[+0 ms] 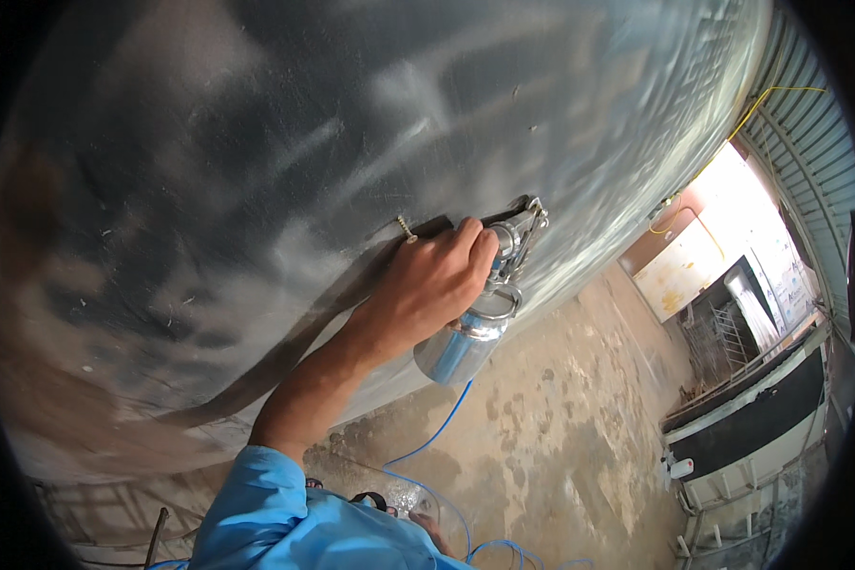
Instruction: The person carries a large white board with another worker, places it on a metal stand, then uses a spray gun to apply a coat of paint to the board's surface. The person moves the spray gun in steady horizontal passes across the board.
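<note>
My left hand [437, 280] is closed round a spray gun; its blue-sleeved arm reaches up from the lower edge. The silver spray gun [503, 242] has a shiny metal cup [461, 342] hanging under it, with a clamp on the lid. Part of the gun's body is hidden behind my fingers. Close behind it curves a large dark, glossy surface [351, 123] with pale hazy patches. A small ridged metal piece [406, 228] pokes out past my knuckles. Beside my shirt shows a patch of skin, perhaps my right hand [432, 532]; its fingers cannot be made out.
A blue hose [427, 442] runs down from behind the cup and coils over the stained concrete floor [579, 399]. Dark footwear [370, 499] shows beyond my shirt. At the right stand a dark panelled frame [750, 408] and a bright opening. A yellow cable [760, 100] hangs near corrugated sheeting.
</note>
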{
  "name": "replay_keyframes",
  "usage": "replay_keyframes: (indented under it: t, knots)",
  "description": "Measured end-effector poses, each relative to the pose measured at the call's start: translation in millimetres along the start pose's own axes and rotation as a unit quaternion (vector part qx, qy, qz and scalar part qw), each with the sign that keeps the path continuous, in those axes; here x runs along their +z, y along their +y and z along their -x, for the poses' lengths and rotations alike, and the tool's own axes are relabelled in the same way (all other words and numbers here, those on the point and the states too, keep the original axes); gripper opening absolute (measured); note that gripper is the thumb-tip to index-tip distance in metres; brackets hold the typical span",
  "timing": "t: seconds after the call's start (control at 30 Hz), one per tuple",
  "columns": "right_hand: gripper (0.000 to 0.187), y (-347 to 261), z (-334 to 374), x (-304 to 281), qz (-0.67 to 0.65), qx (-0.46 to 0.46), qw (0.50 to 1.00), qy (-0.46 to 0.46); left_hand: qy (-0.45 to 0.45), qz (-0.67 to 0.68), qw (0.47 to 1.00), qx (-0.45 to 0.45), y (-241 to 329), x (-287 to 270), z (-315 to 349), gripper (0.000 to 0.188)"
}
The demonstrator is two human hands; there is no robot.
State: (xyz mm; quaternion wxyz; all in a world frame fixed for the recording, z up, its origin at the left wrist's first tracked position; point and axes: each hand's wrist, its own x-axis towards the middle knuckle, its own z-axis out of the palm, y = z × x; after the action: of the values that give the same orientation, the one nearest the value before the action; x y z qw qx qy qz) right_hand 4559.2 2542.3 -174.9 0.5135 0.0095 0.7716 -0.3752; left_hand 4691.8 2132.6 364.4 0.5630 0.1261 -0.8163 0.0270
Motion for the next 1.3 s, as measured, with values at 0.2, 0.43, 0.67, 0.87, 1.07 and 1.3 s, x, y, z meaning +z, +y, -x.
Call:
replay_keyframes:
  t: [0.2,0.43,0.67,0.87,1.07,1.3]
  knots:
    - [0.043,7.4,-1.8,-0.5,0.0,0.013,1.0,-0.006,-0.014,-0.069,0.996,0.053,-6.8,4.8,-3.2,0.019]
    - [0.041,12.3,-11.4,0.3,-0.003,0.016,1.0,-0.014,-0.003,-0.08,0.995,0.058,-8.5,5.9,-0.4,0.022]
    - [0.04,-12.5,24.3,1.0,0.104,-0.007,0.994,0.022,0.013,-0.05,0.997,0.052,-5.5,-1.4,-0.7,0.021]
    - [0.043,-5.5,30.1,1.1,0.073,-0.012,0.997,0.03,-0.011,-0.059,0.997,0.053,-5.7,-5.4,0.6,0.021]
    - [0.047,28.9,-9.8,4.4,0.083,0.014,0.993,0.084,-0.048,-0.033,0.998,-0.025,-6.4,3.0,12.0,0.017]
    - [0.059,19.4,-8.3,11.8,0.188,-0.038,0.977,0.091,-0.13,-0.036,0.991,-0.015,-32.4,15.0,-10.8,0.019]
